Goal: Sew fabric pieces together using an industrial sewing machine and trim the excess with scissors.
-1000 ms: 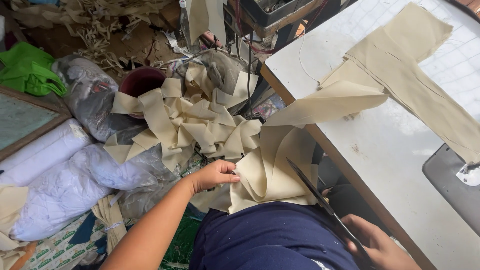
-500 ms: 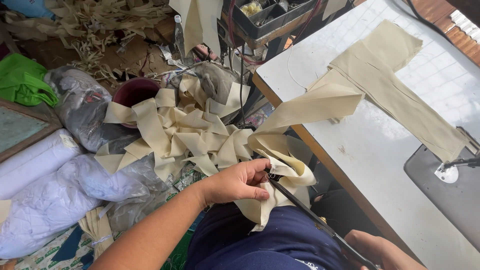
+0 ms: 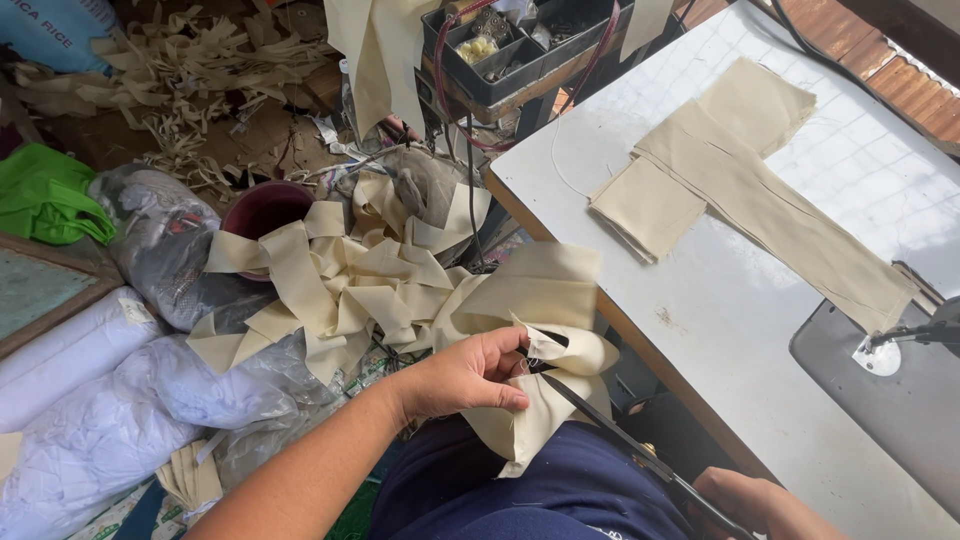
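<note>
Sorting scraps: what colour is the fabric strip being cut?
Plain beige fabric strip, head view.

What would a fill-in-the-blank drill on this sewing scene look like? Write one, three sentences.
1. The left hand pinches a strip of ____ coloured cloth.
2. The right hand holds long black-bladed ____ whose tips meet that cloth.
3. Flat beige fabric pieces lie on the ____ sewing table.

Missing words: beige; scissors; white
</note>
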